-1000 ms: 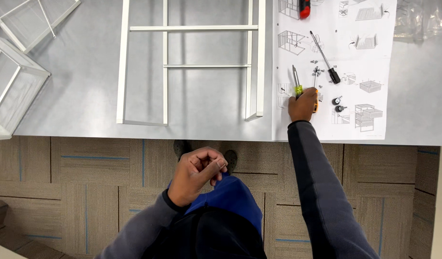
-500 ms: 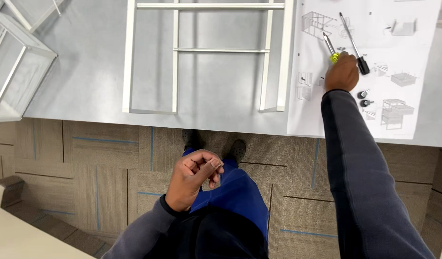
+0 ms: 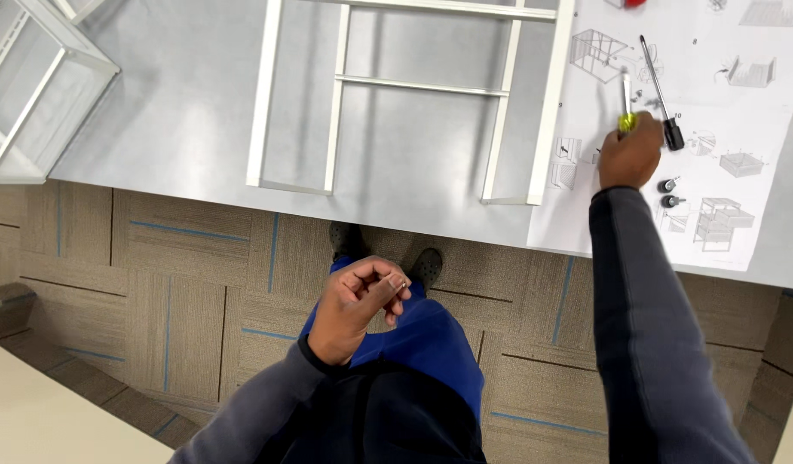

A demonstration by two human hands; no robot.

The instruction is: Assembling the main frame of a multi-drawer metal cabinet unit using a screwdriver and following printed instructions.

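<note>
Head view, looking straight down past the person's torso to a grey table [image 3: 190,112] and a carpeted floor [image 3: 156,275]. The right hand [image 3: 630,159] reaches out over the far right of the table and is closed around the yellow handle of a screwdriver [image 3: 626,110]; its pale shaft points away from the person, so the tool's long axis runs near-to-far. The tool lies over a sheet of assembly diagrams [image 3: 723,129] spread on the table. Just right of the hand, a second screwdriver with a black handle [image 3: 660,94] rests on the sheet, its shaft slanting far and slightly left, almost parallel to the held tool. Two small dark fittings [image 3: 668,192] sit on the sheet just near of it.

The left hand [image 3: 358,301] is held close to the body, above the floor and well apart from the table; its fingers are curled together with thumb against fingertips, and whether a small part is pinched there cannot be told.

A white metal frame [image 3: 405,86] lies flat on the table, left of the sheet, its side rails running near-to-far; its right rail is just beside the sheet's left edge. The frame lies left of the right hand, which is the nearer hand. Another white frame assembly [image 3: 35,94] occupies the far left.
</note>
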